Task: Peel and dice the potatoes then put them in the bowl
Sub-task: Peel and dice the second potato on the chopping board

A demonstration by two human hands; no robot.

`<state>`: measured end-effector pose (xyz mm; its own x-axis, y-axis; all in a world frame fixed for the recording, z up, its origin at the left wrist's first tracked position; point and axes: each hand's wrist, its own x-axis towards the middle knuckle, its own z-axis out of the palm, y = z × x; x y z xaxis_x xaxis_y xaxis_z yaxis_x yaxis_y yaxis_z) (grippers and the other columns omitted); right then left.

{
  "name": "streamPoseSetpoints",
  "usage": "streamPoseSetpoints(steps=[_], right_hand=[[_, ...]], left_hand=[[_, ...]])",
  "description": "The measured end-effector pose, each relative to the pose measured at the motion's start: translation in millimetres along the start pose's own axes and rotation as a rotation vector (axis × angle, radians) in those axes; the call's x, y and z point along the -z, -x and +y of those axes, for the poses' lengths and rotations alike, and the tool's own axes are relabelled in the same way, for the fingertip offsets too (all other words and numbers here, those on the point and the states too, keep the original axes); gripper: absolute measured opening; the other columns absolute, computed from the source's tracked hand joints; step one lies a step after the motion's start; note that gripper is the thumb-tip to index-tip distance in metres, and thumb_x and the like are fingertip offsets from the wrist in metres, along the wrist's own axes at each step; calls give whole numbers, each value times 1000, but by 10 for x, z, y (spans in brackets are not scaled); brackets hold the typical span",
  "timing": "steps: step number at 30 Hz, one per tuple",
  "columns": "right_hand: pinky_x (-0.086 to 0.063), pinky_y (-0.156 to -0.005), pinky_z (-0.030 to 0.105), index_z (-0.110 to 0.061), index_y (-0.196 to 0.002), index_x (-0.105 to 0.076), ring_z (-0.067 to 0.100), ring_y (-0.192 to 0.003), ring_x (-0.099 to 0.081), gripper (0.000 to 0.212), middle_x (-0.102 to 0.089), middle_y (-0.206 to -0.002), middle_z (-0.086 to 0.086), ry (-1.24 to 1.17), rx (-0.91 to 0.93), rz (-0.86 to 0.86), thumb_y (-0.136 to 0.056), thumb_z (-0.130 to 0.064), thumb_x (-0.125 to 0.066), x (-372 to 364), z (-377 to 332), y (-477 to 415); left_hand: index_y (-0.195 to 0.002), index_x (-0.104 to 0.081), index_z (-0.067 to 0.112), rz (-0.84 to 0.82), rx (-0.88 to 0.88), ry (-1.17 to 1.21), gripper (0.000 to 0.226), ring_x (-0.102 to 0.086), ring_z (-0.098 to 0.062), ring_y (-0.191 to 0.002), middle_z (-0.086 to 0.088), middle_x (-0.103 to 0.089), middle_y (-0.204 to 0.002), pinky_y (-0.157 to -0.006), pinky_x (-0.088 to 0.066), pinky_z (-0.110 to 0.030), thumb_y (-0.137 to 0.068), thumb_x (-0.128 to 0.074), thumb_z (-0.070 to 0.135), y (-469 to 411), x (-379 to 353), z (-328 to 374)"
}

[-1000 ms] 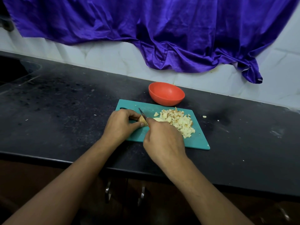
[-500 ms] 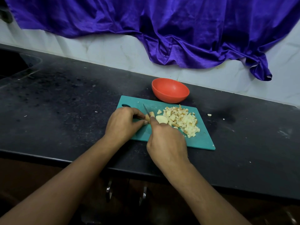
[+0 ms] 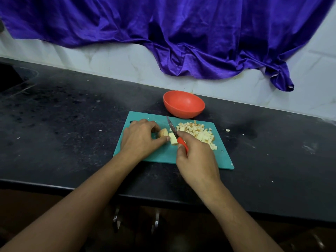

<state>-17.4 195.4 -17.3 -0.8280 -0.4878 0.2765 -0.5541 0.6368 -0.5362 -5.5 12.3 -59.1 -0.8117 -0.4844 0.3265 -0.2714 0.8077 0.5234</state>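
A person stands at a black counter, seen from above over both bare forearms. A teal cutting board lies on the counter in front of them.

The left hand rests on the left part of the board, its fingers and thumb curled round a potato piece with some brown skin showing. The right hand grips the red handle of a small knife. The blade points away from the person and tilts up, just right of the potato piece. A pale cut chunk lies on the board under the blade, touching the left thumb tip.

A heap of diced potato sits on the right part of the board, beside the right hand. An orange bowl stands on the counter just beyond the board's far edge. A few potato crumbs lie on the counter to the right of the board.

Behind the counter is a pale tiled wall, with a shiny purple cloth draped over its upper part.
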Motion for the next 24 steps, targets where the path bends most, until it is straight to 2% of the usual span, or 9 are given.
streamPoseSetpoints(steps=[4,8,10,15,18,22,24], right_hand=[[-45,-68,26,-35,-147,-53,12,-84,-66,47,-72,-112,-7,6,23,-22,-102,-24,-51,-7,43,38],[-53,-71,34,-37,-147,-51,14,-87,-64,47,-72,-109,-6,99,61,-61,-101,-25,-51,29,13,24],[-54,-74,36,-37,-145,-53,17,-93,-64,46,-71,-110,-5,154,72,-94,-101,-25,-50,59,-43,-7],[-47,-72,32,-36,-136,-63,23,-98,-64,44,-70,-116,-2,212,17,-215,-96,-22,-53,166,-193,-233],[-46,-72,32,-32,-124,-71,22,-91,-61,36,-68,-106,-2,227,4,-294,-93,-22,-56,212,-303,-369],[-58,-82,39,-23,-107,-76,22,-89,-65,25,-71,-100,0,232,-19,-356,-90,-23,-58,205,-409,-564],[-59,-74,39,-18,-92,-74,22,-79,-66,18,-70,-87,0,221,-23,-365,-89,-22,-57,197,-442,-668]], left_hand=[[-108,-77,34,-51,-19,115,35,-62,-16,-103,13,-71,-104,-90,-53,-43,-79,-66,51,24,43,-85],[-115,-75,31,-49,-11,214,32,-65,-1,-102,17,-73,-108,-95,-54,-36,-83,-75,28,92,124,-189],[-112,-74,30,-26,-13,228,29,-66,0,-98,17,-73,-103,-92,-55,-34,-83,-78,28,115,134,-207],[-105,-78,32,15,11,218,22,-61,3,-84,18,-73,-96,-77,-49,-27,-84,-81,35,130,132,-204],[-103,-79,33,21,24,224,21,-64,1,-90,19,-74,-97,-85,-55,-33,-82,-82,37,121,128,-214],[-103,-80,33,15,23,227,22,-65,1,-94,19,-74,-99,-90,-56,-36,-82,-83,35,116,125,-213],[-105,-79,32,15,24,225,23,-65,0,-94,18,-74,-100,-90,-56,-37,-82,-83,35,113,126,-217]])
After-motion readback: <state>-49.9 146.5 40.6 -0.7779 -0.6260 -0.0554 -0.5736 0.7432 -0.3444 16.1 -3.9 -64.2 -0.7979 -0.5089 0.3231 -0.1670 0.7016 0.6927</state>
